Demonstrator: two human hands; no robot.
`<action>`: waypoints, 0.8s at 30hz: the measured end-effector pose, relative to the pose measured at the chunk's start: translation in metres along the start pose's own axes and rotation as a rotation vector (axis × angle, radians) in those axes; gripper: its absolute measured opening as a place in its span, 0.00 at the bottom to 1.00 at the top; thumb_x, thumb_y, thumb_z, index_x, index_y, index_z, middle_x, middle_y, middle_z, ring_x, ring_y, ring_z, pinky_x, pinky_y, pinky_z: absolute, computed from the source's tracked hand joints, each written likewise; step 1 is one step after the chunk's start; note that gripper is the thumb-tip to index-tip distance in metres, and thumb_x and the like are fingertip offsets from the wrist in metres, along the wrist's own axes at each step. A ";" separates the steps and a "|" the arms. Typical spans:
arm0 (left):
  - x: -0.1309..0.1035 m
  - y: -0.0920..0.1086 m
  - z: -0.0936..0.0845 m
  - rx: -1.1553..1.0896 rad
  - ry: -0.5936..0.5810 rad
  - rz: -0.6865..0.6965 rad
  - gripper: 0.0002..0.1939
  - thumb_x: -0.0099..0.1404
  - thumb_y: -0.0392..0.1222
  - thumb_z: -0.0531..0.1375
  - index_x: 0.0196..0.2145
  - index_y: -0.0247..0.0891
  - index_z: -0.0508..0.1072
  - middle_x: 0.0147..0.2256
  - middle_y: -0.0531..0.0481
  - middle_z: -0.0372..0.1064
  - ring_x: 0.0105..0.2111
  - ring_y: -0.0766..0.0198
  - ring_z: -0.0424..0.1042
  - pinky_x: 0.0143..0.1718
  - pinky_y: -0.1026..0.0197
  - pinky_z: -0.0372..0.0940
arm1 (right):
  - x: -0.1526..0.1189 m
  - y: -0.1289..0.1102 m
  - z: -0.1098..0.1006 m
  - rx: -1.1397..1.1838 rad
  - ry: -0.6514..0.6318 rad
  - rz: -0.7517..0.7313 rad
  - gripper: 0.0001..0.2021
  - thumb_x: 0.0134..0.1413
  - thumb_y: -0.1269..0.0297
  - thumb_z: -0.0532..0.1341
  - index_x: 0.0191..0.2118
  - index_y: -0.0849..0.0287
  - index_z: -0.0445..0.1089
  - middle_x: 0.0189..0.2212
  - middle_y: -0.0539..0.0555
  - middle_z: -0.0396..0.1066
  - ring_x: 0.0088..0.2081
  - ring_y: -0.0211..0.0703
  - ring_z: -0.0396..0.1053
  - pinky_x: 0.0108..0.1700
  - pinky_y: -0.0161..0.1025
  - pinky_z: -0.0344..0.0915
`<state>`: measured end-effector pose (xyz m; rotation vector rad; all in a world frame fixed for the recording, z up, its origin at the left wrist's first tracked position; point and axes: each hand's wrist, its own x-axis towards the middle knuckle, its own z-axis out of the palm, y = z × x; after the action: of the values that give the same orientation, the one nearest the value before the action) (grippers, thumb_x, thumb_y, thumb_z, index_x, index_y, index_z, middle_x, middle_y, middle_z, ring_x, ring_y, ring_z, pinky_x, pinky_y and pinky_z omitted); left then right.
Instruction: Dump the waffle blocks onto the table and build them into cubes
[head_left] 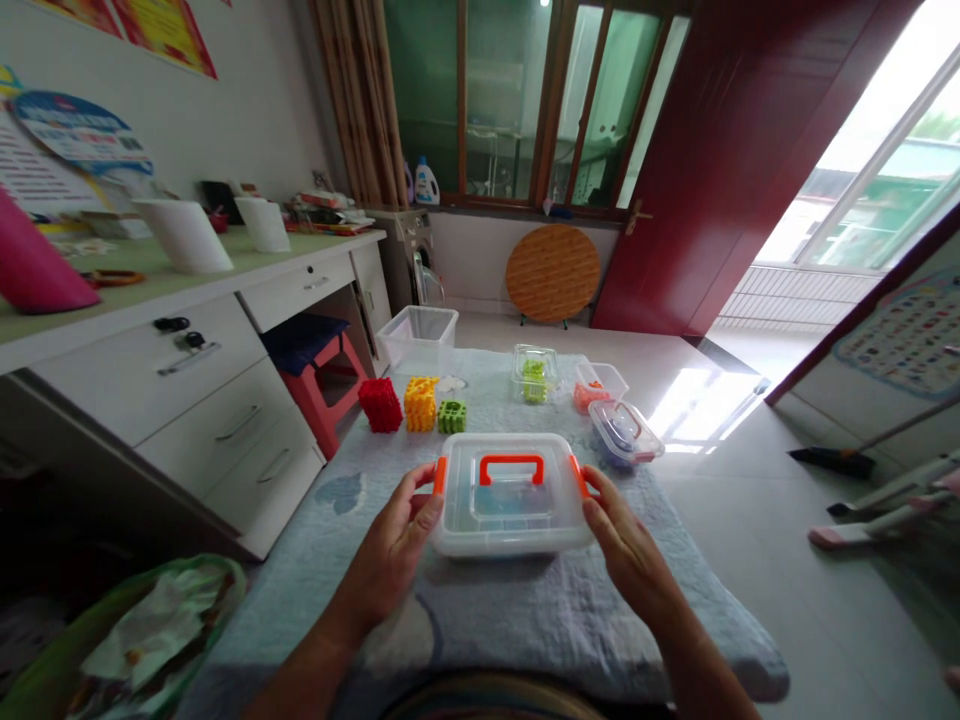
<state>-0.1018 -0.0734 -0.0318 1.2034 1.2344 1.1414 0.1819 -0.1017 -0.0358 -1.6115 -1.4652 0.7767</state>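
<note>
Lidded box [514, 525] is held between left hand [396, 540] and right hand [628, 545] at its orange latches [439, 476], seemingly resting on the blue cloth [525, 625], underside hidden. Beyond the box's left end stand red blocks [380, 405], then yellow blocks [420, 404], then green blocks [452, 416].

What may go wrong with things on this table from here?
Left hand and right hand touch the orange clips of the lidded box; pressure might unfasten them. Pushed forward, the box could knock the nearest green block. The rightmost container sits near the edge of the table; a nudge might drop it.
</note>
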 end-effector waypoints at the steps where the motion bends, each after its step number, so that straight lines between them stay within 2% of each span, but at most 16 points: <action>1: 0.003 0.000 -0.002 -0.073 -0.009 -0.061 0.26 0.60 0.49 0.64 0.55 0.40 0.68 0.49 0.44 0.72 0.47 0.52 0.72 0.44 0.57 0.67 | 0.003 0.002 -0.002 0.078 0.016 0.053 0.31 0.60 0.43 0.51 0.61 0.58 0.61 0.55 0.61 0.68 0.53 0.56 0.69 0.53 0.53 0.68; 4: 0.010 0.002 -0.007 -0.248 -0.079 -0.225 0.24 0.59 0.49 0.64 0.50 0.37 0.69 0.39 0.46 0.75 0.34 0.59 0.74 0.37 0.59 0.68 | 0.016 0.008 -0.004 0.321 -0.063 0.177 0.29 0.58 0.43 0.54 0.55 0.59 0.66 0.41 0.58 0.74 0.38 0.50 0.73 0.37 0.46 0.72; 7: 0.013 0.005 -0.007 -0.321 -0.168 -0.301 0.23 0.56 0.48 0.66 0.47 0.36 0.71 0.36 0.47 0.75 0.30 0.63 0.73 0.33 0.61 0.68 | 0.030 0.012 -0.006 0.462 -0.178 0.222 0.24 0.58 0.45 0.55 0.51 0.59 0.69 0.36 0.56 0.72 0.34 0.46 0.71 0.32 0.41 0.69; 8: 0.013 0.006 -0.007 -0.326 -0.184 -0.298 0.23 0.56 0.48 0.66 0.47 0.36 0.71 0.37 0.47 0.75 0.31 0.63 0.73 0.34 0.61 0.68 | 0.035 0.011 -0.006 0.438 -0.151 0.212 0.23 0.57 0.46 0.56 0.49 0.59 0.69 0.36 0.56 0.72 0.34 0.45 0.71 0.33 0.41 0.69; 10: 0.013 0.007 -0.006 -0.321 -0.211 -0.280 0.25 0.57 0.48 0.67 0.50 0.37 0.70 0.40 0.47 0.75 0.34 0.62 0.74 0.35 0.62 0.68 | 0.046 0.006 -0.008 0.277 -0.014 0.127 0.22 0.54 0.48 0.59 0.47 0.60 0.69 0.37 0.57 0.71 0.35 0.47 0.70 0.35 0.43 0.69; 12: 0.014 0.008 -0.005 -0.318 -0.224 -0.268 0.27 0.57 0.47 0.67 0.52 0.37 0.68 0.43 0.46 0.75 0.37 0.61 0.75 0.37 0.62 0.68 | 0.054 -0.008 -0.009 0.038 0.109 -0.056 0.20 0.51 0.52 0.62 0.47 0.60 0.69 0.40 0.58 0.71 0.39 0.49 0.69 0.41 0.46 0.69; 13: 0.016 0.008 -0.004 -0.318 -0.227 -0.262 0.28 0.57 0.47 0.67 0.53 0.37 0.68 0.44 0.45 0.74 0.37 0.60 0.75 0.38 0.62 0.68 | 0.056 -0.018 -0.009 -0.068 0.088 -0.182 0.19 0.53 0.55 0.61 0.48 0.59 0.69 0.44 0.59 0.70 0.42 0.49 0.69 0.44 0.47 0.68; 15: 0.023 0.007 -0.003 -0.325 -0.240 -0.252 0.27 0.58 0.47 0.66 0.53 0.36 0.68 0.44 0.45 0.74 0.38 0.60 0.75 0.39 0.62 0.67 | 0.060 -0.040 -0.005 -0.234 -0.070 -0.407 0.15 0.56 0.62 0.59 0.49 0.57 0.70 0.48 0.58 0.70 0.49 0.50 0.67 0.52 0.48 0.65; 17: 0.034 0.006 -0.003 -0.326 -0.252 -0.233 0.27 0.58 0.47 0.66 0.53 0.35 0.68 0.42 0.45 0.74 0.36 0.61 0.74 0.37 0.62 0.67 | 0.062 -0.060 0.001 -0.385 -0.249 -0.509 0.16 0.55 0.67 0.59 0.51 0.56 0.69 0.48 0.58 0.70 0.51 0.50 0.66 0.55 0.49 0.62; 19: 0.046 0.005 -0.001 -0.313 -0.227 -0.204 0.28 0.56 0.46 0.67 0.52 0.35 0.67 0.37 0.48 0.75 0.32 0.64 0.73 0.34 0.64 0.66 | 0.065 -0.073 0.009 -0.506 -0.357 -0.491 0.17 0.53 0.71 0.59 0.50 0.58 0.69 0.46 0.59 0.72 0.50 0.50 0.67 0.54 0.48 0.63; 21: 0.058 0.003 0.001 -0.301 -0.176 -0.178 0.29 0.54 0.47 0.68 0.51 0.34 0.67 0.33 0.51 0.73 0.28 0.66 0.71 0.30 0.66 0.64 | 0.070 -0.081 0.014 -0.576 -0.399 -0.445 0.17 0.52 0.74 0.58 0.50 0.60 0.69 0.43 0.59 0.73 0.47 0.49 0.69 0.52 0.47 0.64; 24: 0.070 0.000 0.006 -0.334 -0.128 -0.164 0.29 0.52 0.48 0.69 0.48 0.35 0.67 0.33 0.51 0.73 0.26 0.68 0.70 0.28 0.67 0.63 | 0.075 -0.086 0.014 -0.577 -0.447 -0.401 0.15 0.54 0.74 0.57 0.48 0.61 0.70 0.42 0.58 0.74 0.45 0.47 0.70 0.50 0.43 0.64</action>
<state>-0.0942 -0.0039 -0.0357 0.8928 0.9808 1.0803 0.1378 -0.0252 0.0382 -1.5067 -2.4149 0.5209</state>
